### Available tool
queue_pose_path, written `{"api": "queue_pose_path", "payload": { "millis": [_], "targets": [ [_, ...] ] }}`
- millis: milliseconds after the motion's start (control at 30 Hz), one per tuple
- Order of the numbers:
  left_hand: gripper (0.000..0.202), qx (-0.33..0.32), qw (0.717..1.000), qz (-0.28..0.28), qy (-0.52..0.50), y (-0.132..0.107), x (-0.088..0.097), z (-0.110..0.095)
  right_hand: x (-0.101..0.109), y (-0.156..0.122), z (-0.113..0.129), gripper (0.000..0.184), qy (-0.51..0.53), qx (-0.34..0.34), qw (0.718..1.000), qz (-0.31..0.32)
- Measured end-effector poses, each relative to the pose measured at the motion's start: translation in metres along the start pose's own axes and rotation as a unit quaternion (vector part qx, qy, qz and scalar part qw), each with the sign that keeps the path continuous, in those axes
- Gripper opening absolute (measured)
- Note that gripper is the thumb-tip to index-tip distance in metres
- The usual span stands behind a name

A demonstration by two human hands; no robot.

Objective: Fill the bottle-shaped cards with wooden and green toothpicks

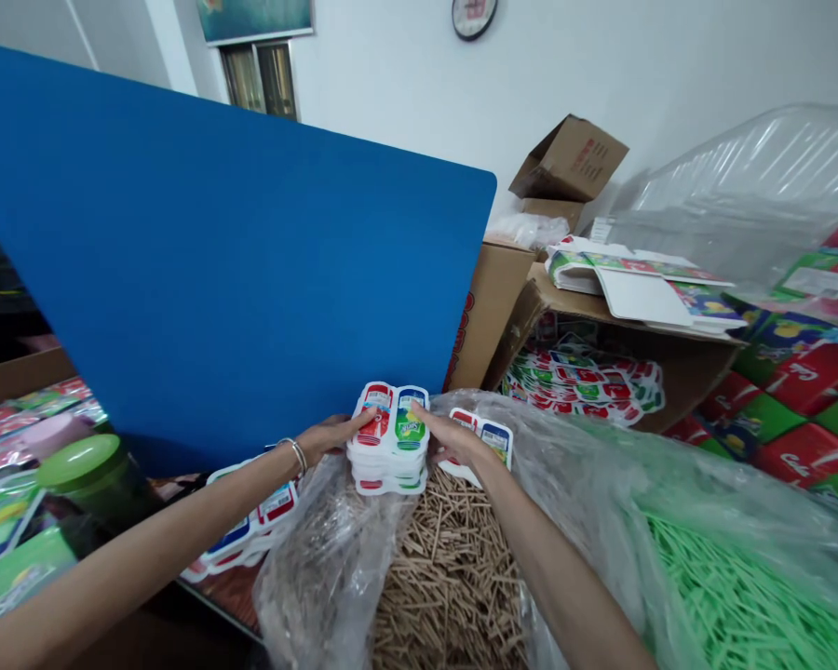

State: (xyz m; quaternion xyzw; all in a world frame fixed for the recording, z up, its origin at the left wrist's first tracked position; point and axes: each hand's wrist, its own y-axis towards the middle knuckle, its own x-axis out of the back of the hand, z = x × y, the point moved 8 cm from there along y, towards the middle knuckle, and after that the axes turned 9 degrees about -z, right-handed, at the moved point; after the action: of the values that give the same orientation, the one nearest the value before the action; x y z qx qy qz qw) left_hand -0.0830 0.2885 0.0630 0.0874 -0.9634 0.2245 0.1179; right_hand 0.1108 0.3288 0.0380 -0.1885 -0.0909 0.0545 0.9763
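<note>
1. Head view: from my remote seat, I am seeing the left hand (330, 436) and right hand (461, 440) grasping a stack (390, 443) of printed cards, one grip on each side, digits reaching over the top card.
2. The stack is showing at the far end of an open bag (321, 568) of brown sticks (453, 568), near the blue panel (286, 251). I am not managing to tell whether the bag is bearing its weight.
3. I am worrying most about slippage: the lower cards are sitting a little out of line, so uneven squeezing could be letting them slide out.
4. If the stack is leaning on the bag, I am expecting little support; slack film and shifting sticks could be tipping it.
5. Loose cards (495, 439) are lying just beside the right hand; a sideways sweep could be knocking them among the sticks.
6. The bracelet (296, 452) is hanging near the film, where a snag could be jerking the left hand.
7. A pile (260, 523) is lying on the counter (234, 596) beyond the left forearm; a careless brush could be scattering it.
</note>
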Motion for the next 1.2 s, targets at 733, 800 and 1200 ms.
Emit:
{"api": "queue_pose_path", "payload": {
  "millis": [733, 800, 1200],
  "targets": [
    [0.033, 0.008, 0.961, 0.161, -0.226, -0.005, -0.032, 0.001, -0.05, -0.027, 0.015, 0.055, 0.22, 0.087, 0.969, 0.073],
    [0.035, -0.014, 0.96, 0.151, -0.235, -0.008, -0.029, -0.004, -0.046, -0.032, 0.018, 0.058, 0.237, 0.115, 0.963, 0.056],
    [0.07, -0.227, 0.927, 0.18, -0.237, -0.01, -0.094, -0.095, 0.088, -0.065, 0.061, 0.092, 0.081, 0.379, 0.905, -0.176]
  ]
}}
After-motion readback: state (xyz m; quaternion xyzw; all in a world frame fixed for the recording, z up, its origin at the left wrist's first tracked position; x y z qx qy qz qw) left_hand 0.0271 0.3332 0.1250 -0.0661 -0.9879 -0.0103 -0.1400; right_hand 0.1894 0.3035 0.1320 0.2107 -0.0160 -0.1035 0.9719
